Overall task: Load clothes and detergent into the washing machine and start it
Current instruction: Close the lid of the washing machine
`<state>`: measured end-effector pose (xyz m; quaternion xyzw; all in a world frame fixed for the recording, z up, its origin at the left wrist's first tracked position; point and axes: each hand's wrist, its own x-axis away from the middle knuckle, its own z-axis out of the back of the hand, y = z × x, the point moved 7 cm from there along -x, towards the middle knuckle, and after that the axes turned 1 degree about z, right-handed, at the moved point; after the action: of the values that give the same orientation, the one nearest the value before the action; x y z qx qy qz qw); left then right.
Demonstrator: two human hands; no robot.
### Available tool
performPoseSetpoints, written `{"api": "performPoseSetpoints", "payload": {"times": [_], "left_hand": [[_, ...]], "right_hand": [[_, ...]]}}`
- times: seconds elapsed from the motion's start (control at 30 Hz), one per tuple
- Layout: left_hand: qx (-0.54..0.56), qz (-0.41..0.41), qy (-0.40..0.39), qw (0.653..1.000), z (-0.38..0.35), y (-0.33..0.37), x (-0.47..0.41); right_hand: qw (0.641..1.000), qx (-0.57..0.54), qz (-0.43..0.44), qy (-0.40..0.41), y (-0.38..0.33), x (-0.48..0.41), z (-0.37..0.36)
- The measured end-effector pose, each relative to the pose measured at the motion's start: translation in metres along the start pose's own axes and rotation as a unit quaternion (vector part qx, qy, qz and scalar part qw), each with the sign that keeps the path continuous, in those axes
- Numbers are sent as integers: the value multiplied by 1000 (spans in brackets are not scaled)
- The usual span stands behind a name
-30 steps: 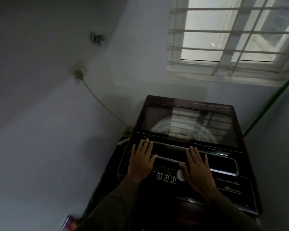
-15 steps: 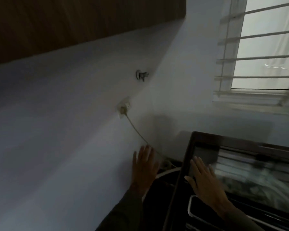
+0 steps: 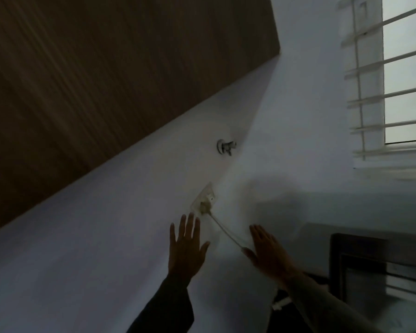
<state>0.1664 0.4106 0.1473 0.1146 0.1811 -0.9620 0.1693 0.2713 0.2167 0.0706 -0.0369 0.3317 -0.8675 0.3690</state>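
The square white plastic socket (image 3: 203,203) sits below the small metal tap (image 3: 226,146), its pale cord (image 3: 226,230) passing between left hand (image 3: 186,251) and right hand (image 3: 270,255), with the dark glass-lidded washing machine (image 3: 360,251) to their right

- Pale painted wall (image 3: 106,248): only bearing surface clearly in view, dim, running on a diagonal beneath a dark wood-grain panel (image 3: 106,80).
- Fixed to it near the corner: small metal tap fitting (image 3: 226,146), projecting outward.
- Below the tap: off-white socket plate (image 3: 203,199), flush to the wall.
- Seated in the plate: plug (image 3: 204,207), with pale cord (image 3: 226,230) trailing down and to the right.
- Lower right: corner of dark washing machine (image 3: 360,248), close to the wall; glass lid (image 3: 365,277) reflecting pale bars; top surface blurred, items on it not discernible.
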Motion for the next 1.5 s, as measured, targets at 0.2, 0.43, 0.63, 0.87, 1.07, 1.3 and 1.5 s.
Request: {"api": "performPoseSetpoints", "payload": {"times": [0.2,0.43,0.63,0.87,1.07,1.3,1.5], "left_hand": [[-50,0,-28,998,-1,-26,-41],[-106,44,-83,990,-13,-37,-67],[-184,59,-104,976,-22,-34,-67],[-202,48,-86,974,-29,-41,-67],[-205,42,-73,975,-31,-46,-68],[-217,36,-107,970,-43,-57,-68],[-217,25,-103,970,-35,-47,-67]], "right_hand": [[998,-62,16,-1,-33,-65,4],[992,-122,33,-1,-55,-141,-16],[982,-184,41,-3,-61,-190,-45],[967,-250,27,-35,-64,-210,-64],[951,-308,-9,-10,-64,-212,-75],[933,-357,-42,3,-66,-212,-95],[932,-359,-56,-2,-60,-209,-90]]}}
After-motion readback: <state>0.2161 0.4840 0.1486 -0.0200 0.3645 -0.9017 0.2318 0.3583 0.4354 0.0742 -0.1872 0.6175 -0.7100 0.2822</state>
